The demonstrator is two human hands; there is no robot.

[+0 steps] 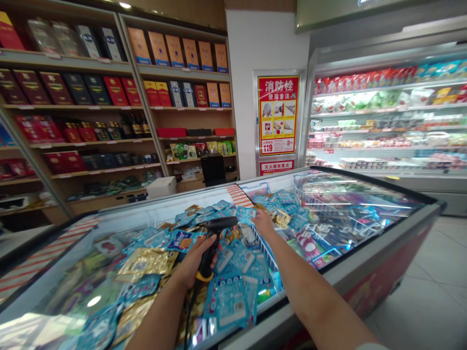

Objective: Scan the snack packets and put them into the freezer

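Left hand (193, 265) closed round the grip of the scanner (215, 238), which stands upright over the heaped packets in the freezer (365, 257), head toward the other hand. Right hand (263, 222) is further in, fingers down on the blue packets (233, 296) beside the wire divider (268, 253). I cannot tell whether it grips one or only rests there.

Judgement: a clean read needs one packet lifted clear of the heap, its barcode side flat and facing up. I would keep the scanner's head square to it and the cable off the pile.

Count, left to right:
- gold packets (146, 262): at least three
- scanner: one
- blue packets: too many and too overlapped to count
- wire divider: one
- red poster (278, 115) on the wall behind: one
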